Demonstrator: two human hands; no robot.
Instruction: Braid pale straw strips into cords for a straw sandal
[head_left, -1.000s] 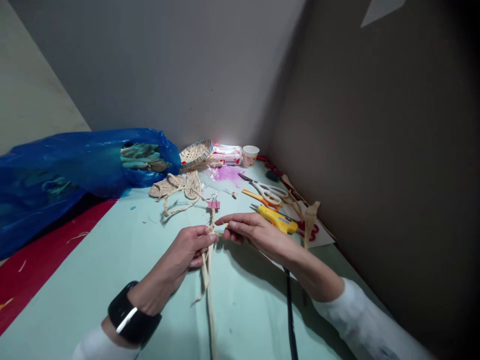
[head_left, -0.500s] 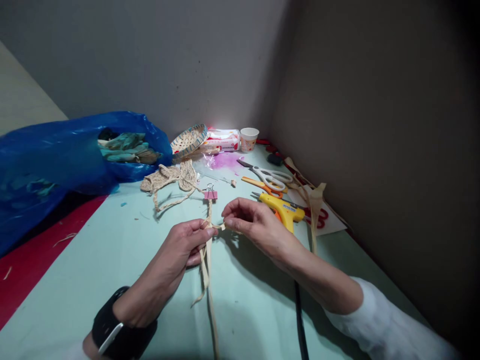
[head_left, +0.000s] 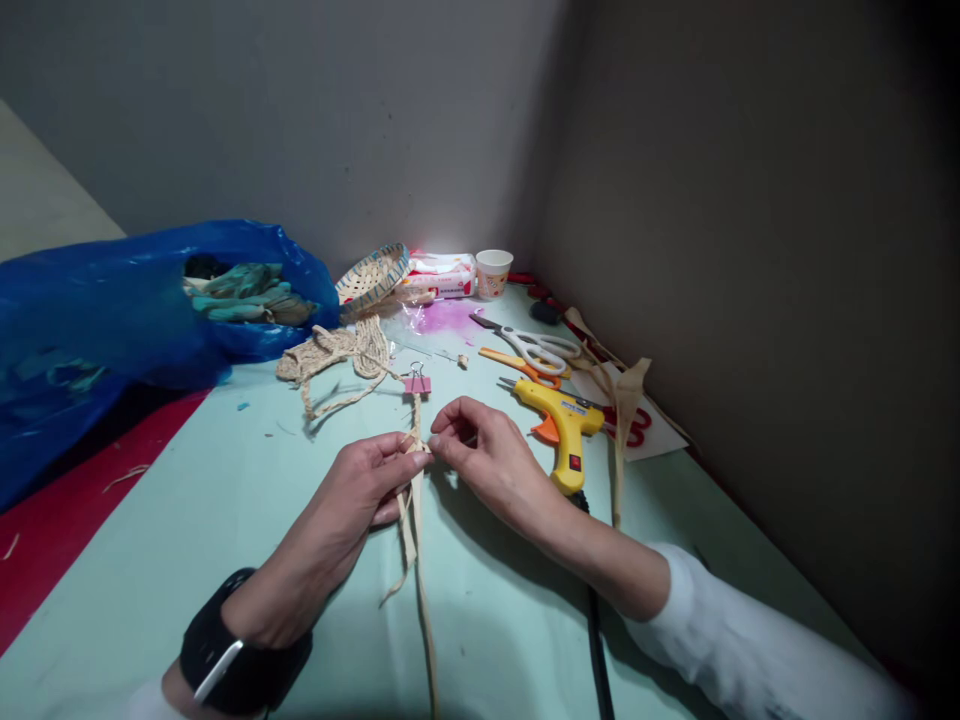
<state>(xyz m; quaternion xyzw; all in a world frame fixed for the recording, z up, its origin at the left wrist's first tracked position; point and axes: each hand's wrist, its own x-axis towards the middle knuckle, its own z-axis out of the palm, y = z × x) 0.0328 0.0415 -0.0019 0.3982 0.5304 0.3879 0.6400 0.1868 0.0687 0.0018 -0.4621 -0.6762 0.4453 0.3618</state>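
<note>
A pale plant-fibre braid (head_left: pixel 417 410) runs toward me from a pink binder clip (head_left: pixel 418 385) fixed to the tabletop. My left hand (head_left: pixel 373 478) pinches the braid's near end between thumb and fingers. Loose flat strands (head_left: pixel 420 580) trail from that spot down the table toward me. Just to the right, my right hand (head_left: pixel 487 455) is closed in a pinch at a short strand by the left fingertips; the fingers hide most of that strand. Beyond the clip lies a bundle of finished braided cord (head_left: pixel 337 358), joined to the clipped braid.
A yellow glue gun (head_left: pixel 562 425), orange-handled scissors (head_left: pixel 529 367) and white-handled scissors (head_left: pixel 532 345) lie to the right. A paper cup (head_left: pixel 493 275), tissue pack (head_left: pixel 444 277) and woven basket (head_left: pixel 373 278) stand along the wall. A blue plastic bag (head_left: pixel 142 300) bulges at left.
My right hand has moved left, close to my left fingertips, and the strand between them shows less. The left hand keeps its pinch on the braid. The view has shifted slightly.
</note>
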